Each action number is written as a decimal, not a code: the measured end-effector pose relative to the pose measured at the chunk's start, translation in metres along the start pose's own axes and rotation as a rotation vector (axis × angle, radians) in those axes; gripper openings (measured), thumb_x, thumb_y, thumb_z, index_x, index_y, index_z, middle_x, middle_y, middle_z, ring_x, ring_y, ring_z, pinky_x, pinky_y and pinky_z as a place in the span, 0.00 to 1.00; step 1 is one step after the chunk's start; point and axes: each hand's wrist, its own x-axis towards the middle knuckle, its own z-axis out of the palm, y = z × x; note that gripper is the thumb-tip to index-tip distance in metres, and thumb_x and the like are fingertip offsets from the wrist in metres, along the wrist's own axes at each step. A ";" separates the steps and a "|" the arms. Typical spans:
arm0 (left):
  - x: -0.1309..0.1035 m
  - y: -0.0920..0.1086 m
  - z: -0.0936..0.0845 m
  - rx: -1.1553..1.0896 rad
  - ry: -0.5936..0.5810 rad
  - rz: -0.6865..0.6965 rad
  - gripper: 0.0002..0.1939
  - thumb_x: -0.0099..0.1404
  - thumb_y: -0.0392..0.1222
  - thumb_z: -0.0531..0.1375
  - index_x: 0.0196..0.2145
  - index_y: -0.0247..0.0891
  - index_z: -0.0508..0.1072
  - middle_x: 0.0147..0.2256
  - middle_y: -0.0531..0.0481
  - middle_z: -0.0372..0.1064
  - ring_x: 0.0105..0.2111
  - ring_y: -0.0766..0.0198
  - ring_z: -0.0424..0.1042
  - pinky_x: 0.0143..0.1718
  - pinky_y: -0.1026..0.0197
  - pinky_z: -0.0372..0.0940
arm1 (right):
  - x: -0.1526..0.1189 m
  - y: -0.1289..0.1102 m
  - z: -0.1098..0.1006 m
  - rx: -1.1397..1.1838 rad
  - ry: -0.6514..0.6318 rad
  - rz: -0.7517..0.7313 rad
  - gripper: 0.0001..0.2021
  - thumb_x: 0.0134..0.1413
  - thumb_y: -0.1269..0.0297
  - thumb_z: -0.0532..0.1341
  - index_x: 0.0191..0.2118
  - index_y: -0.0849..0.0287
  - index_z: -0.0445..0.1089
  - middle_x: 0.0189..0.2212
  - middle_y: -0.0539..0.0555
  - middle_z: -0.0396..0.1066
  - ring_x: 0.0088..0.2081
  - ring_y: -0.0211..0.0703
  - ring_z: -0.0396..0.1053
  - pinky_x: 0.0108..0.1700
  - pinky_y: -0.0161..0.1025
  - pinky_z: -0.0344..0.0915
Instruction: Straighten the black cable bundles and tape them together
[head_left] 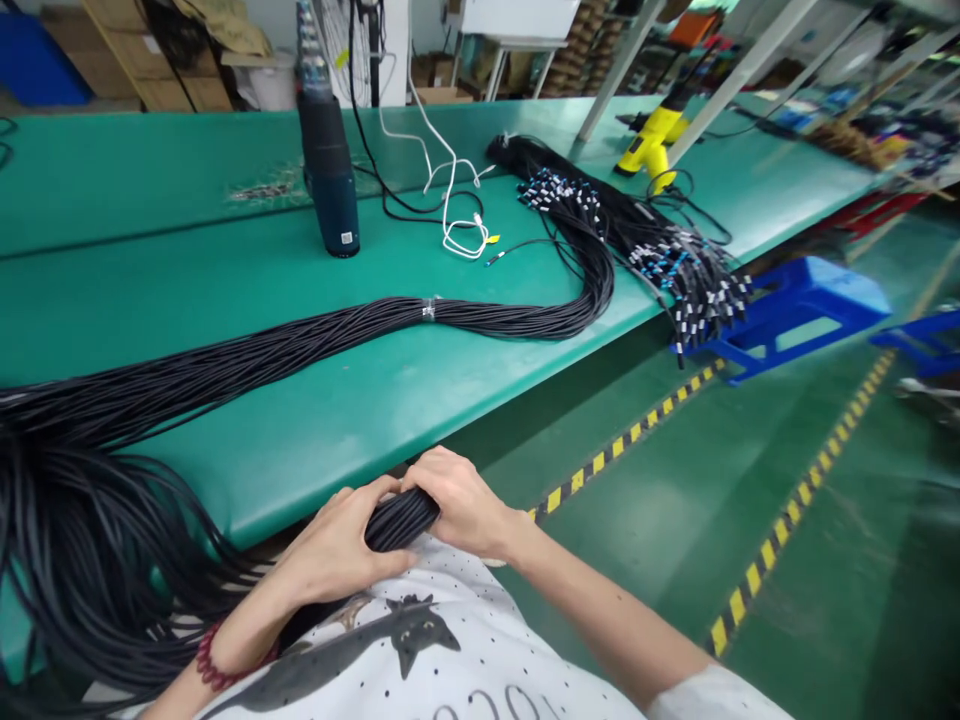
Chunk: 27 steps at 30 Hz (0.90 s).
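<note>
Close to my body, just off the table's front edge, both hands grip a thick bundle of black cables (403,518). My left hand (341,540) wraps it from the left, thumb underneath and fingers over the top. Beside it, my right hand (454,495) closes round the right end of the visible stretch; what lies past that hand is hidden. Loose black cables (90,540) fan out at the left, over the table edge. A long tied cable bundle (517,318) runs across the table, with a clear tape band (428,309) round it.
A dark heat gun (330,180) stands upright on the green table (300,470). White cords (454,200) lie behind the bundle. Cable ends with white and blue tips (675,265) hang over the right edge near a blue stool (810,300). A yellow tool (649,145) sits farther back.
</note>
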 end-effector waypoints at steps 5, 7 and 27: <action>-0.003 0.010 -0.005 -0.150 0.012 -0.002 0.18 0.53 0.45 0.62 0.42 0.40 0.71 0.42 0.50 0.72 0.46 0.54 0.68 0.48 0.54 0.62 | -0.004 0.011 -0.007 0.226 -0.038 0.034 0.17 0.47 0.64 0.67 0.44 0.53 0.64 0.40 0.51 0.70 0.42 0.44 0.68 0.49 0.44 0.61; -0.002 0.011 -0.007 -0.200 0.027 -0.015 0.18 0.53 0.45 0.62 0.42 0.39 0.71 0.41 0.51 0.72 0.45 0.55 0.68 0.48 0.55 0.62 | -0.008 0.022 -0.008 0.350 -0.026 0.126 0.32 0.41 0.60 0.72 0.52 0.52 0.59 0.46 0.54 0.69 0.47 0.47 0.67 0.50 0.44 0.62; 0.036 0.046 0.018 0.434 -0.067 0.148 0.23 0.66 0.57 0.50 0.45 0.38 0.73 0.38 0.39 0.73 0.40 0.45 0.70 0.41 0.48 0.62 | -0.043 0.033 0.010 -0.061 -0.097 0.274 0.07 0.42 0.67 0.62 0.31 0.58 0.66 0.27 0.51 0.68 0.31 0.44 0.64 0.40 0.41 0.59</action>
